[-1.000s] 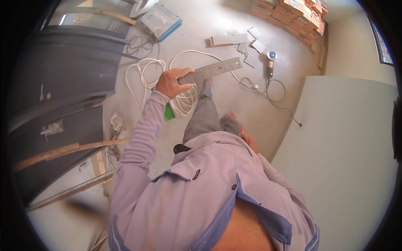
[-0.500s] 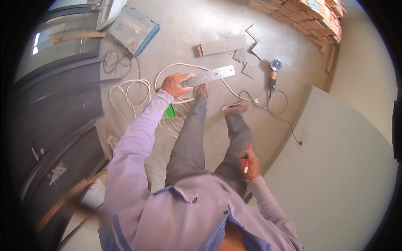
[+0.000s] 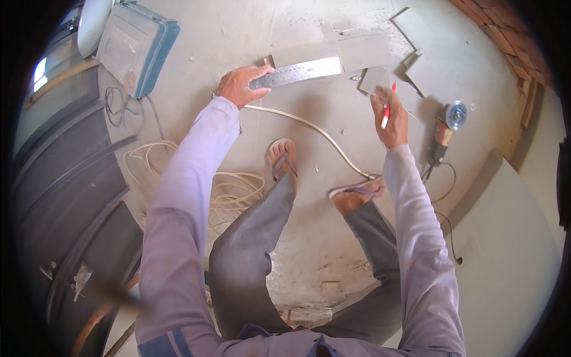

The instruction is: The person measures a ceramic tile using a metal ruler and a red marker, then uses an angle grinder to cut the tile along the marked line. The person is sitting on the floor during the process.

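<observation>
My left hand (image 3: pixel 242 85) is closed round one end of a flat steel ruler (image 3: pixel 306 70), whose free end points right. The ruler overlaps a grey tile piece (image 3: pixel 364 52) on the floor; whether they touch I cannot tell. My right hand (image 3: pixel 392 122) is closed on a slim red-and-white pen (image 3: pixel 388 108), its red end pointing up and away from me. More cut tile pieces (image 3: pixel 426 72) lie just beyond that hand. Farther right rests an angle grinder (image 3: pixel 442 135) with a round disc, its dark cord trailing toward me.
A blue-edged tool case (image 3: pixel 128 50) lies at the far left. White cable (image 3: pixel 235 189) coils by my left foot and runs across to my right one. A large pale panel (image 3: pixel 505 238) stands at the right. Stacked reddish bricks (image 3: pixel 505 33) fill the far right corner.
My upper body has bent forward, bringing the floor closer. The right hand has moved from beside my thigh out over the tile pieces with the pen. The ruler now overlaps a tile piece.
</observation>
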Motion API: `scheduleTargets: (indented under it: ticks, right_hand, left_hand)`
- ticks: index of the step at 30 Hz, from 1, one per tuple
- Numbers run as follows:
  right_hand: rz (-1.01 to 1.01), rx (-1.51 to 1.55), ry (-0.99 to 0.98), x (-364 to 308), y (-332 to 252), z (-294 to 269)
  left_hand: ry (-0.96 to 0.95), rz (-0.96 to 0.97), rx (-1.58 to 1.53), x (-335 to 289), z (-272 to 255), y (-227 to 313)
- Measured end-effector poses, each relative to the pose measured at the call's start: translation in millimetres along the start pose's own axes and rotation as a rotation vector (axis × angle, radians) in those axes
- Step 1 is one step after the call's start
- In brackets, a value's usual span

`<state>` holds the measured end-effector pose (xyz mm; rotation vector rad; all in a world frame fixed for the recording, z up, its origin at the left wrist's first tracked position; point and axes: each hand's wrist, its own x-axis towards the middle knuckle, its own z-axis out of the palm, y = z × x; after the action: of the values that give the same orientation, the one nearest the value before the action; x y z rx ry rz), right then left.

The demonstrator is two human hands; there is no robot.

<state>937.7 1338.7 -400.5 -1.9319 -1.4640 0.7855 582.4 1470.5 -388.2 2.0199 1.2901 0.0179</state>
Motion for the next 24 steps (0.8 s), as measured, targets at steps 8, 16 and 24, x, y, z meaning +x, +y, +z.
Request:
scheduleTargets:
  ticks: [8,16,24]
  right_hand:
    - [0.051,0.196,0.121,66,31,98]
    - [0.006,0.253,0.208,81,34,139]
    - [-0.001,0.205,0.223,85,34,154]
  left_hand:
    - [0.046,0.093,-0.127,48,35,-62]
    - [0.097,0.147,-0.126,50,46,-81]
    - [0.097,0.191,-0.175,63,55,-108]
